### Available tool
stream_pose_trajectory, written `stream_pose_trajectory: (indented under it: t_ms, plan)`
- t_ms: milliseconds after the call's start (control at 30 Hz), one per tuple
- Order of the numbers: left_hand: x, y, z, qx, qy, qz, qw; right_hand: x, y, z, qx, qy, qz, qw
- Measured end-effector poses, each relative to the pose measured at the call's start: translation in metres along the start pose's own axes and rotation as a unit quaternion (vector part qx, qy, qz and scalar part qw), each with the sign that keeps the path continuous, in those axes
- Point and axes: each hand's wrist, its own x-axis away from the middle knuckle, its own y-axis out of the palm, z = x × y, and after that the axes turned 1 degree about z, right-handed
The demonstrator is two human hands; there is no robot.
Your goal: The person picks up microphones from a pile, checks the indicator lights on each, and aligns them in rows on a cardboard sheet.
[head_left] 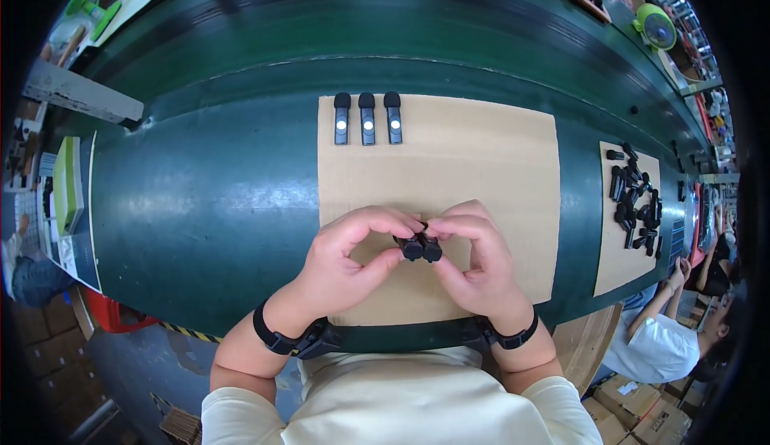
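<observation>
Over the near middle of a cardboard sheet (481, 164), my left hand (346, 256) is closed on a small black clip-on microphone (412, 250). My right hand (481, 267) pinches a second black microphone (431, 251). The two pieces are side by side and touching, seen nearly end-on, with much of them hidden by my fingers. Along the sheet's far left edge, three clip-on microphones with black foam tips lie in a row: a left one (342, 124), a middle one (367, 124) and a right one (393, 124). Each has a round white spot.
To the right, another cardboard piece (613, 264) bears a heap of black microphones (642, 208). A dark green table (200, 180) lies under both sheets. A person in a white shirt (666, 349) sits at the right. A white metal post (84, 96) stands at the left.
</observation>
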Motion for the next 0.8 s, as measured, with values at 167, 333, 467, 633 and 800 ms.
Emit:
stream_pose_trajectory:
  t_ms: [167, 333, 467, 633, 800]
  plan:
    - [-0.004, -0.001, -0.003, -0.007, 0.01, -0.005, 1.0, 0.0, -0.001, 0.002, -0.011, -0.005, 0.017, 1.0]
    - [0.001, 0.002, -0.007, -0.015, 0.0, 0.002, 1.0, -0.002, -0.002, -0.002, 0.069, -0.043, 0.001, 0.997]
    - [-0.003, -0.001, -0.017, 0.014, -0.052, 0.034, 0.998, -0.011, -0.005, -0.007, 0.106, 0.004, 0.012, 0.994]
    - [-0.007, -0.008, -0.03, 0.084, -0.103, 0.055, 0.99, -0.033, -0.014, 0.0, 0.176, 0.068, -0.016, 0.982]
    - [-0.01, -0.005, -0.028, 0.086, -0.112, 0.042, 0.989, -0.066, -0.025, 0.031, 0.24, 0.012, -0.012, 0.971]
